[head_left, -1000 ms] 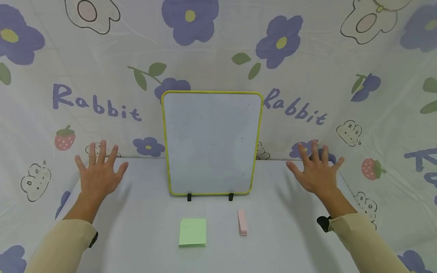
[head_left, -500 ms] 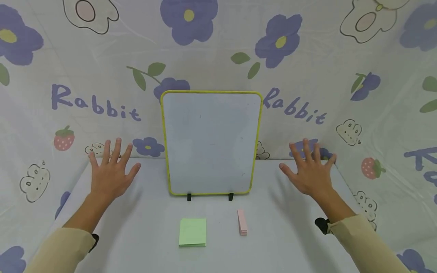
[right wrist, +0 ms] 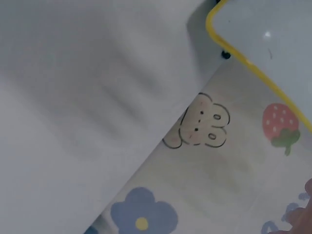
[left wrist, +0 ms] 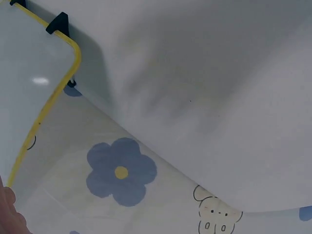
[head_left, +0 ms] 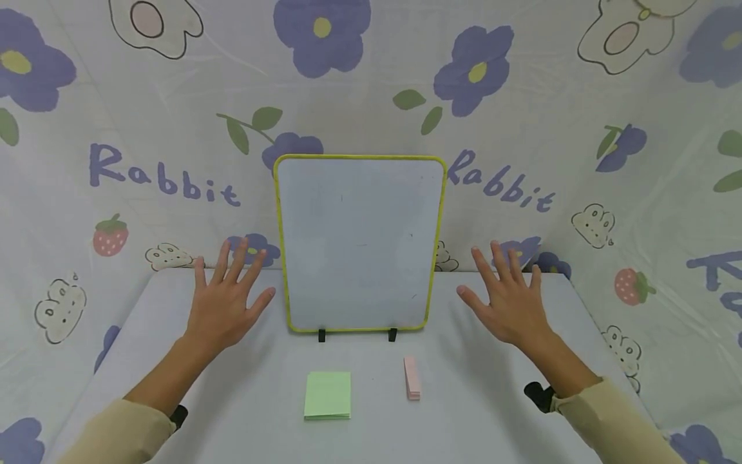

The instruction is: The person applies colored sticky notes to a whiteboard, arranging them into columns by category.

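Observation:
A whiteboard with a yellow frame stands upright at the back of the white table, its lower edge in small black feet. My left hand is held above the table to the left of the board, fingers straight and spread, holding nothing. To the board's right my right hand hovers the same way, fingers spread. In front of the board lie a green pad of sticky notes and, right of it, a narrow stack of pink paper strips. The wrist views catch only fingertips at their lower corners.
Behind the white table hangs a pale curtain printed with purple flowers, rabbits and strawberries. It also runs along both sides of the table. Shadows of the hands fall on the tabletop.
Both hands have moved inward toward the whiteboard, the left hand farther than the right. The board, the green notes and the pink strips have stayed in place.

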